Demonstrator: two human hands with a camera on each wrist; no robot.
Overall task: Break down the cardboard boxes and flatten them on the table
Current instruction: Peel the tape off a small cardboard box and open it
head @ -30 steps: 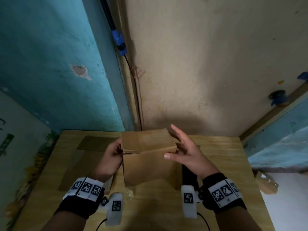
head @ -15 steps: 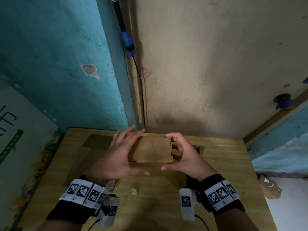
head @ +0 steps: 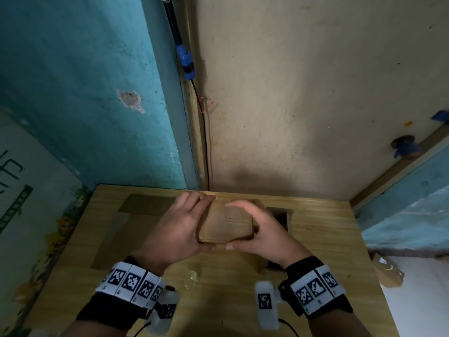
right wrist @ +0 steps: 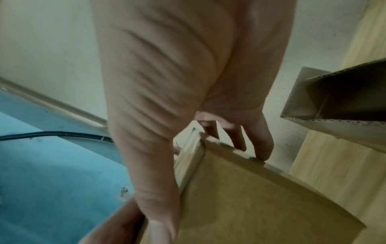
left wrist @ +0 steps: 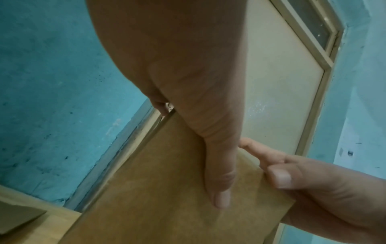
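In the head view a small brown cardboard box (head: 227,224) is held over the middle of the wooden table (head: 315,239). My left hand (head: 189,222) grips its left end, thumb along the near edge and fingers over the far edge. My right hand (head: 262,227) grips the right end the same way. In the left wrist view my left thumb (left wrist: 219,181) lies flat on the box face (left wrist: 156,206). In the right wrist view the right-hand fingers (right wrist: 250,142) hook over the far edge of the box (right wrist: 261,206).
Flattened cardboard (head: 126,229) lies on the left half of the table. An open-topped box (head: 283,215) stands just behind my right hand, also seen as the open box (right wrist: 338,105). A clear scrap (head: 192,276) lies near the front. Walls close the back; another box (head: 388,271) sits on the floor at the right.
The box, held up showing its front a second ago, has come down and turned with a broad face up. My left hand moved from its left side to wrap its end.
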